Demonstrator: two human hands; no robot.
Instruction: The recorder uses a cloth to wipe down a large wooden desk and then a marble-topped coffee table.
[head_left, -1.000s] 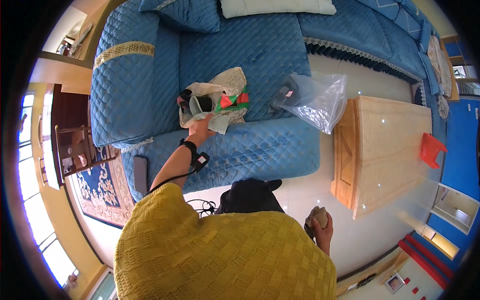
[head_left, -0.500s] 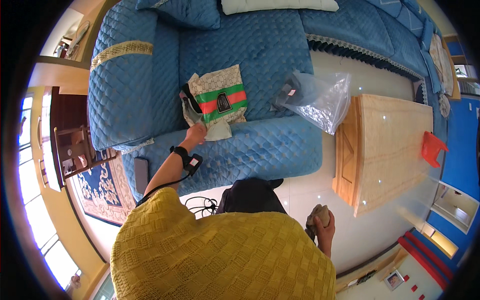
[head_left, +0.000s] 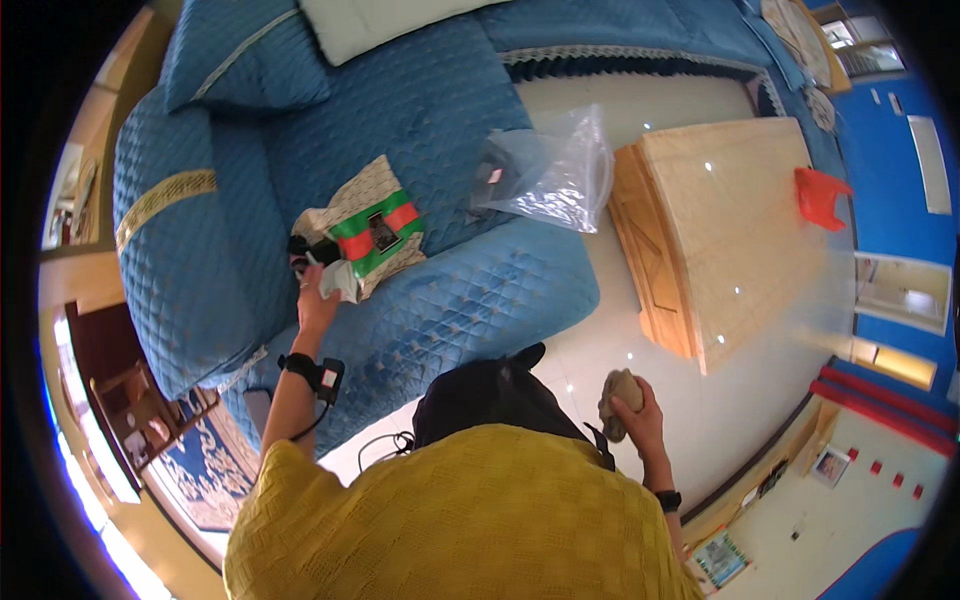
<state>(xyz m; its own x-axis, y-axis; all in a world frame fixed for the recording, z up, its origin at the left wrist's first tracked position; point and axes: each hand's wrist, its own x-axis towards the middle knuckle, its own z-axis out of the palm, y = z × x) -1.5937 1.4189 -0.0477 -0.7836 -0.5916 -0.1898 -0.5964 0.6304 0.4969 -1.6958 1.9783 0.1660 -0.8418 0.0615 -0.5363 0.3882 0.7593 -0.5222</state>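
Observation:
On the blue quilted sofa lies a cream patterned bag [head_left: 372, 205] with a green-red-green band and a dark label. Its opening faces left, where a black item [head_left: 318, 250] shows, too small to name. My left hand [head_left: 316, 300] is at that opening, its fingers closed on the bag's pale edge; the fingertips are partly hidden. Off to the right, above the floor, my right hand [head_left: 643, 418] grips a grey-brown bundle [head_left: 620, 400] that looks like rolled cloth. A clear plastic bag [head_left: 560, 175] with something dark inside lies right of the patterned bag.
A wooden table [head_left: 730, 230] with a pale top stands right of the sofa, a red plastic bag [head_left: 822, 198] on its far edge. A dark flat object [head_left: 257, 410] lies at the sofa's near left end. Black cable [head_left: 385, 445] hangs near my body.
The view has turned, and the sofa things sit farther left and tilted. My left hand has shifted at the bag's opening, where more black shows. The bundle in my right hand has come up.

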